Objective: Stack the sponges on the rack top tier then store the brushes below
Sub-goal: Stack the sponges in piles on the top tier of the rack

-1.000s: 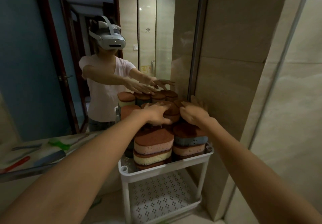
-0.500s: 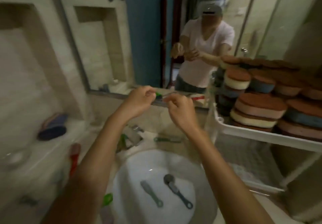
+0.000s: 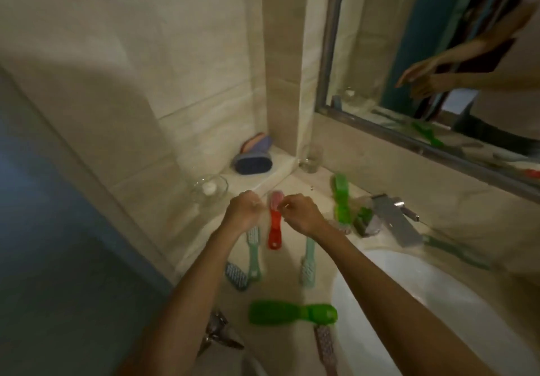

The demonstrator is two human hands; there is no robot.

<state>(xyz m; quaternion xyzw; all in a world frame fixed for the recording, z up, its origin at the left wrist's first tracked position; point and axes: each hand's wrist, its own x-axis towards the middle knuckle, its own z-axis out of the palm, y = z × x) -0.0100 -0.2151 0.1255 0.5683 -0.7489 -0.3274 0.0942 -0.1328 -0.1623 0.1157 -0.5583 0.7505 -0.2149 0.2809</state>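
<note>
Item: red brush [image 3: 274, 228]. Flat on counter [image 3: 280, 280], left of sink [image 3: 423, 302], bristle head far, handle near. Teal brush [image 3: 253, 251] just beside on the left, green brush [image 3: 292, 312] nearer.

Handling, judged: light, stiff plastic, smooth and perhaps slippery if wet, not fragile. Best taken across the narrow handle, clear of bristles.

Flanked at the head by left hand [image 3: 244, 212] and right hand [image 3: 301, 214], fingers curled. Contact or grasp: cannot tell, blurred. Rack not in view.
</note>
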